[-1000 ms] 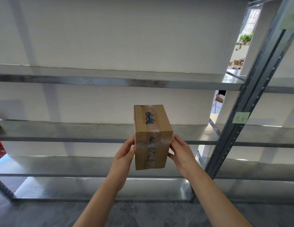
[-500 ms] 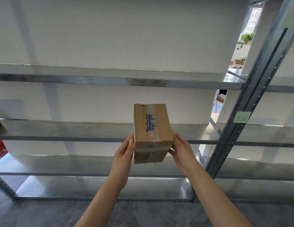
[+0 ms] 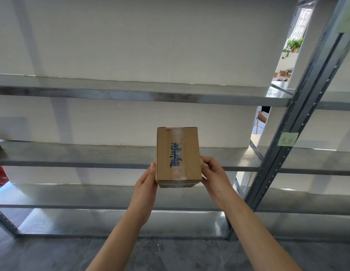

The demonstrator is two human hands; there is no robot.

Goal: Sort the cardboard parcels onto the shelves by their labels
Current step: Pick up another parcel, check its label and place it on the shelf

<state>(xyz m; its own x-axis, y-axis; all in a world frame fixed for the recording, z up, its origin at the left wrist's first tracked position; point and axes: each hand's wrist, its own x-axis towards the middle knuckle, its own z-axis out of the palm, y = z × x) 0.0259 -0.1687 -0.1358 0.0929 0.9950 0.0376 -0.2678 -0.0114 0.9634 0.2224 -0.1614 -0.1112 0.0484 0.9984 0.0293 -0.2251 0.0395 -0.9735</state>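
Cardboard parcel (image 3: 178, 156), blue-marked, gripped between left hand (image 3: 145, 183) at 9 and right hand (image 3: 216, 178) at 3, before shelf (image 3: 72, 153).

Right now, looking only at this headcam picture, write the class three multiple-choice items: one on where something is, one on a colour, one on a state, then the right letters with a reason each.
1. Where is the small green note with writing on it?
A. on the slanted metal upright at right
B. on the parcel
C. on the floor

2. What colour is the writing on the parcel?
A. red
B. blue
C. green

3. How is the parcel held?
A. resting on a shelf, untouched
B. in one hand only
C. between both hands, in front of the shelves

Answers: 1 A, the green note is stuck to the metal upright. 2 B, the marks on the parcel are blue. 3 C, the left hand and right hand press its two sides, and it sits in the air before the middle shelf.
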